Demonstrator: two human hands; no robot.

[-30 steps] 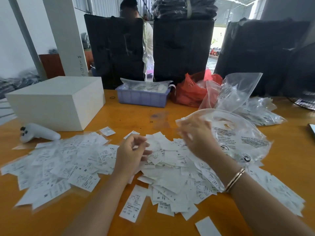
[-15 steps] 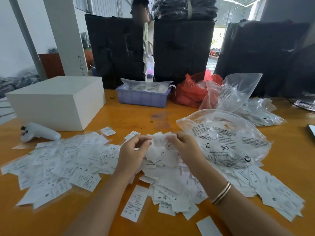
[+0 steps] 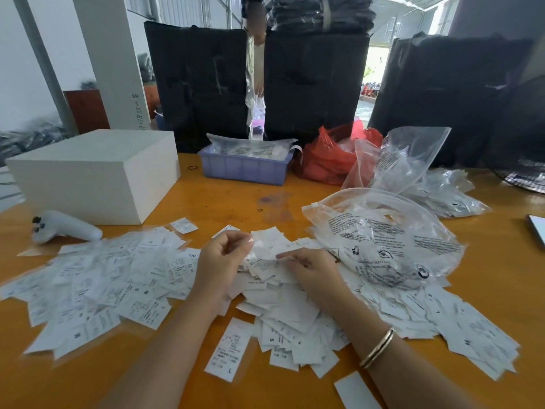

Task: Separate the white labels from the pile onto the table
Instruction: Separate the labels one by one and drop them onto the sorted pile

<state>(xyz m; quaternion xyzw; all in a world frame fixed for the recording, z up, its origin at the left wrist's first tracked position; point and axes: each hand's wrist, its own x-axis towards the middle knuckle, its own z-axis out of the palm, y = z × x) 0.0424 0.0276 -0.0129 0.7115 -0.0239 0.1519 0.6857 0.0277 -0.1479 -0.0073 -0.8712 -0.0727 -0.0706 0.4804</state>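
Note:
A pile of white printed labels [image 3: 283, 314] lies on the orange table [image 3: 206, 202] in front of me, with more labels spread out flat [image 3: 97, 284] to the left. My left hand [image 3: 219, 261] hovers over the pile's far edge, its fingers curled and pinching a label [image 3: 265, 240] at the tip. My right hand [image 3: 309, 268] rests on the pile beside it, fingers bent and pinching the edge of a label. A large clear printed plastic bag [image 3: 383, 243] lies on the labels just right of my right hand.
A white box [image 3: 94, 175] stands at the back left, with a white controller [image 3: 65, 228] in front of it. Behind are a blue tray [image 3: 244, 166], a red bag [image 3: 327, 160] and more clear bags [image 3: 413, 163]. A phone edge [image 3: 538, 231] shows far right. A person stands behind black bags.
My right hand let go of the clear bag, came down left to the pile and met my left hand. The bag settled onto the labels. My left hand took hold of a label.

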